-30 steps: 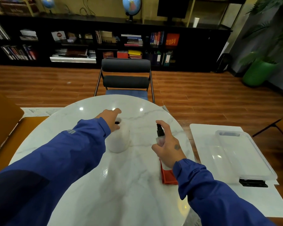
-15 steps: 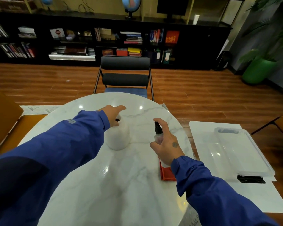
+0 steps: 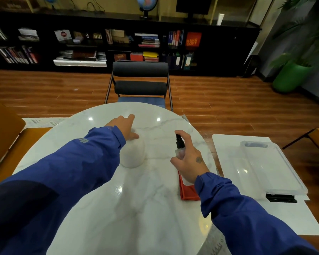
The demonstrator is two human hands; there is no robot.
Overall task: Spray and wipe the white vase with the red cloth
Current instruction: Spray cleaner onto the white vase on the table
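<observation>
Head-camera view looked down over a round marble table (image 3: 103, 208), with a person in blue sleeves reaching both arms across it. The white vase (image 3: 133, 156) stood upright a little left of the table's middle. The left hand (image 3: 124, 127) rested on the vase's top; a second earlier it had curled over the mouth with the dark opening showing beside the thumb, and now the fingers (image 3: 131, 117) had stretched out forward, loosely spread, covering the opening, with the thumb lying along the rim. Whether that hand actually gripped the vase I could not tell; it looked more laid on than clamped.

The right hand (image 3: 191, 163) was wrapped around a small clear spray bottle (image 3: 180, 147) with a black pump top, fingers closed about the body and the forefinger arched up over the cap. The nozzle faced towards the vase, with a clear gap of tabletop between them. That grip looked much the same as a second before, though the hand sat slightly higher in view.

The red cloth (image 3: 187, 192) lay flat on the table near its right edge, mostly hidden under the right wrist, as it had earlier. Beyond the table, to the right, a clear plastic tray (image 3: 271, 166) sat on a white mat (image 3: 287, 218), and a dark chair (image 3: 140, 78) stood at the far side.
</observation>
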